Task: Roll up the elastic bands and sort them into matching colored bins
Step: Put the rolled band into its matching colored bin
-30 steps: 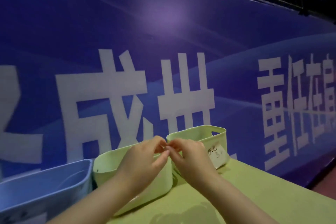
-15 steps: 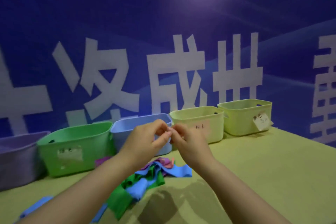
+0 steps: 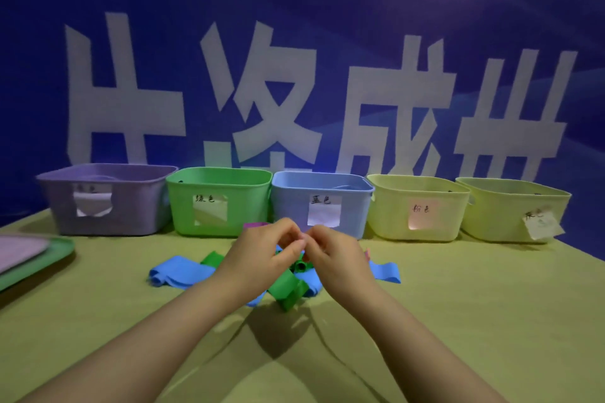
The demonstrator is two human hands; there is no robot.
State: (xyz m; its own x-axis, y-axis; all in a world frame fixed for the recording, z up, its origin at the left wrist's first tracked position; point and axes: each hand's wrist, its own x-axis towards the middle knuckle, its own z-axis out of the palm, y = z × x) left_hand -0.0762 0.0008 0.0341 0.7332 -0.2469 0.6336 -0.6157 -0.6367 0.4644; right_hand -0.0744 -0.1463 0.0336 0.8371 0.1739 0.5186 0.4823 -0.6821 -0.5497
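Centre of frame: left hand (image 3: 258,258) and right hand (image 3: 337,255) meet fingertip to fingertip, fingers curled in tight. Cannot tell whether they pinch anything.

Directly beneath them: loose pile of flat elastic bands (image 3: 178,271), blue and green, on the yellow-green table (image 3: 458,321). 1 rolled green band (image 3: 301,267) lies just below the fingertips.

Behind, 5 paper-labelled bins in a row, left to right: purple plastic bin (image 3: 131,203), green plastic bin (image 3: 242,206), blue plastic bin (image 3: 288,206), pale yellow plastic bin (image 3: 389,209), second pale yellow bin (image 3: 491,213).

Left edge: flat green tray (image 3: 49,255).

bands (image 3: 178,273): middle hidden under left hand (image 3: 258,258) and right hand (image 3: 334,255)
tray (image 3: 55,250): cut by left edge
purple bin label (image 3: 93,204): blurred
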